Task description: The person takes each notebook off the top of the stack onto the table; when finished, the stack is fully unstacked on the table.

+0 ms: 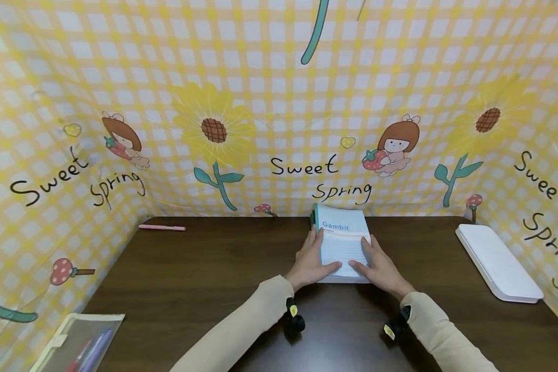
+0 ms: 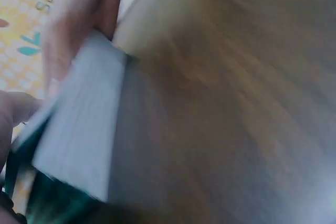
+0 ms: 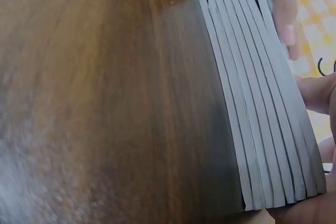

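Observation:
A stack of notebooks (image 1: 344, 249) lies on the dark wooden table near its back edge, the top cover pale blue and printed "Gambit". My left hand (image 1: 309, 261) grips the stack's left side, thumb over the top cover. On the opposite side my right hand (image 1: 384, 266) holds it in the same way, its thumb also on the cover. Several thin notebooks (image 3: 262, 98) show their page edges, close together, in the right wrist view. The blurred left wrist view has the stack's pale page edges (image 2: 84, 124) above a dark green cover (image 2: 58, 200).
A pink pen (image 1: 161, 227) lies at the table's back left. At the right edge rests a white flat case (image 1: 499, 263). A zip pouch (image 1: 70, 330) with pens inside is at the front left. Yellow checked cloth (image 1: 279, 113) encloses the back and sides.

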`<action>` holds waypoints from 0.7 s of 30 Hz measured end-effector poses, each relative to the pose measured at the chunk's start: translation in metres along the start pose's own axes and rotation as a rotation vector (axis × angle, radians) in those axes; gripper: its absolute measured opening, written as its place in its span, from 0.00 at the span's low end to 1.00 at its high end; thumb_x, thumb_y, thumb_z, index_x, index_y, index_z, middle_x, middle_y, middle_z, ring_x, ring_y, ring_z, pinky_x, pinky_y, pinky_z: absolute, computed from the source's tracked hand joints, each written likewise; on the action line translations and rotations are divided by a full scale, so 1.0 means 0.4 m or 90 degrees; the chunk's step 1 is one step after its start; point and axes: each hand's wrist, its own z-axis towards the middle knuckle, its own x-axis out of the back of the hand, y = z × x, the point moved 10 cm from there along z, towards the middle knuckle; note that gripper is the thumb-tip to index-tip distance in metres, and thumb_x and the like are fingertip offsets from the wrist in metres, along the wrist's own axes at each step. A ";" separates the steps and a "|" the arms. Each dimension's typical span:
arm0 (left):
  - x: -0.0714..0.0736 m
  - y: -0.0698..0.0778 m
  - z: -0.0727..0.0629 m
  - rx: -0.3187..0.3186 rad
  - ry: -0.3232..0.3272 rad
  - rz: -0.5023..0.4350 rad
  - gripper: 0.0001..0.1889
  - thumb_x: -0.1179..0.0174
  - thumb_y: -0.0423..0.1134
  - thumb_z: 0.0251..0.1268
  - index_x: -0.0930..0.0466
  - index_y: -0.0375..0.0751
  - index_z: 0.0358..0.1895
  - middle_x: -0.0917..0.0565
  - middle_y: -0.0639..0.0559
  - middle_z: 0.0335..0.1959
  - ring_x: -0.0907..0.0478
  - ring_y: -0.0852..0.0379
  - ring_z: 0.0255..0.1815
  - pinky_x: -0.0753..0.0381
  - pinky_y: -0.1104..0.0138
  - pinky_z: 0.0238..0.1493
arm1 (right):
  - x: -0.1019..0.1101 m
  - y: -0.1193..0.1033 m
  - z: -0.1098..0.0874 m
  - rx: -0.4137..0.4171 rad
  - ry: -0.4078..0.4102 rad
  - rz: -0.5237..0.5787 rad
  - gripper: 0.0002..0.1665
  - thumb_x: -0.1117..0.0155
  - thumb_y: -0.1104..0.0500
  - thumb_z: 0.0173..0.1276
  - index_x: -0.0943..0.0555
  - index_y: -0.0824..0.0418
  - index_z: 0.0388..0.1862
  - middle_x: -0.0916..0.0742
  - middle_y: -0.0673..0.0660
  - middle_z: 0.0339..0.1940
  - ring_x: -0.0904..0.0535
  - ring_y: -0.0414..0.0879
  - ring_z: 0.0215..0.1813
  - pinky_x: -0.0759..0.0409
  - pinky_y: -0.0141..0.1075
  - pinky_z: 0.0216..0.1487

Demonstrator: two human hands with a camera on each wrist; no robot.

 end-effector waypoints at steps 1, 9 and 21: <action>0.006 0.014 0.002 -0.007 0.006 0.001 0.49 0.39 0.54 0.64 0.60 0.42 0.78 0.64 0.43 0.80 0.60 0.42 0.80 0.48 0.33 0.68 | 0.001 0.002 0.000 -0.001 0.001 0.002 0.51 0.39 0.47 0.69 0.52 0.75 0.75 0.55 0.78 0.76 0.55 0.73 0.76 0.48 0.65 0.70; 0.069 0.037 0.017 0.103 0.129 -0.178 0.28 0.43 0.33 0.66 0.33 0.41 0.70 0.19 0.35 0.53 0.26 0.55 0.20 0.24 0.65 0.26 | 0.001 0.002 -0.003 0.005 -0.002 0.019 0.52 0.40 0.46 0.70 0.53 0.75 0.75 0.56 0.77 0.76 0.56 0.73 0.76 0.48 0.66 0.70; 0.059 0.005 0.015 0.155 0.080 -0.200 0.31 0.45 0.24 0.63 0.32 0.47 0.70 0.35 0.42 0.73 0.48 0.59 0.07 0.40 0.71 0.14 | 0.000 -0.006 -0.016 0.009 -0.003 0.015 0.52 0.41 0.44 0.70 0.52 0.75 0.75 0.55 0.77 0.76 0.55 0.75 0.75 0.47 0.68 0.68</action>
